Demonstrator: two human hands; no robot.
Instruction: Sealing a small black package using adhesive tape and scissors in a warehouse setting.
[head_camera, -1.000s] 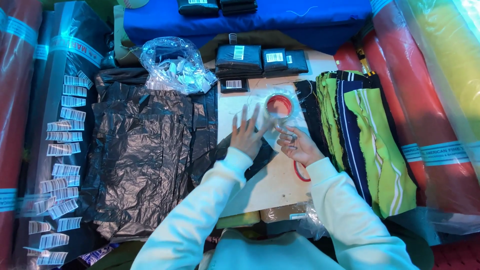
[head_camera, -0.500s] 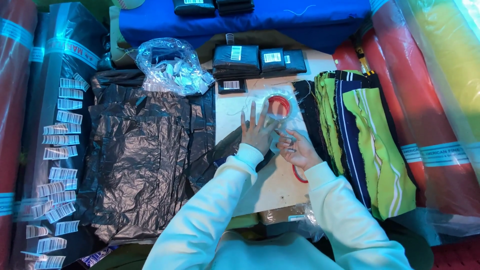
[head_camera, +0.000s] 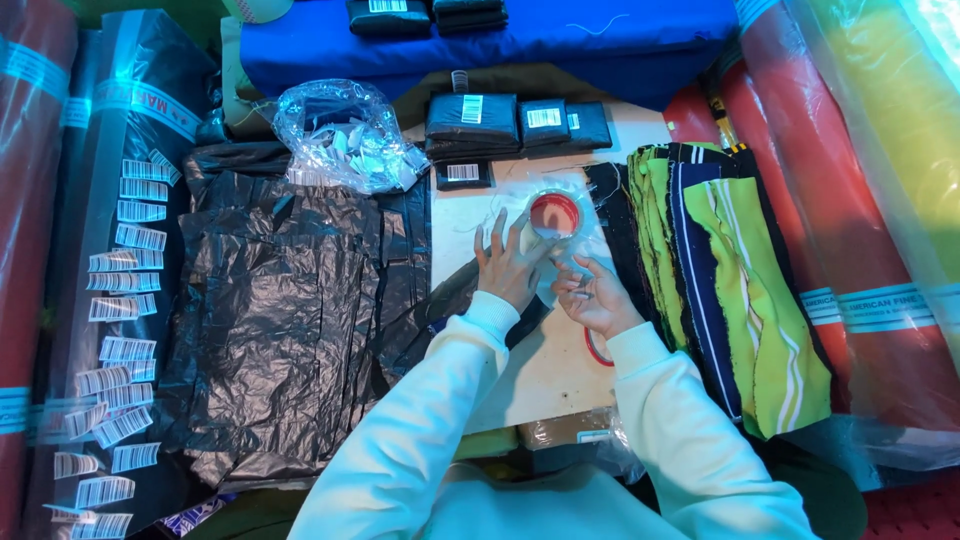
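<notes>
— What are the hands doing?
— The left hand (head_camera: 508, 268) lies flat, fingers spread, on a clear plastic bag (head_camera: 540, 240). The right hand (head_camera: 595, 296) pinches that bag's near edge between curled fingers.
— And the red tape roll (head_camera: 555, 214)?
— Just beyond the left fingertips, touching the bag. Black plastic bags (head_camera: 270, 320) lie left of the hands, striped fabric (head_camera: 730, 290) right.

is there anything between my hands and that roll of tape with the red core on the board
Nothing visible stands between them. The left hand lies flat beside the tape roll, its fingers reaching the roll's near edge. The right hand sits just below the roll on the pale board; whether it touches is unclear.
</notes>
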